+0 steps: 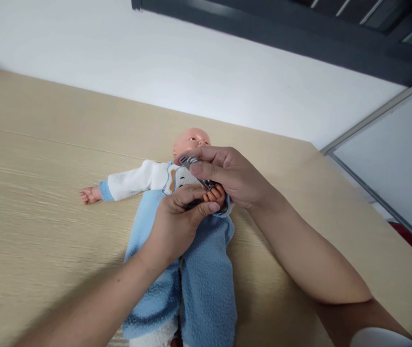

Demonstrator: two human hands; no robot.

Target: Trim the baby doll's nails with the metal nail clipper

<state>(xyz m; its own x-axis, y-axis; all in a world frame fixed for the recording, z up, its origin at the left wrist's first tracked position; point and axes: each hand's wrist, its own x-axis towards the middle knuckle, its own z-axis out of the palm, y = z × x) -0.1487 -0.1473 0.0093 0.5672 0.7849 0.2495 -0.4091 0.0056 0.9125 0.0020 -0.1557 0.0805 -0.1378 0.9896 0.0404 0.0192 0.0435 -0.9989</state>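
Right fingers [211, 156] around nail clippers [187, 161]

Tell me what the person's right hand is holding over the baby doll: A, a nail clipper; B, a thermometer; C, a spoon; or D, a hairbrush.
A. The right hand pinches a metal nail clipper just above the baby doll's fingers, which the left hand is holding.
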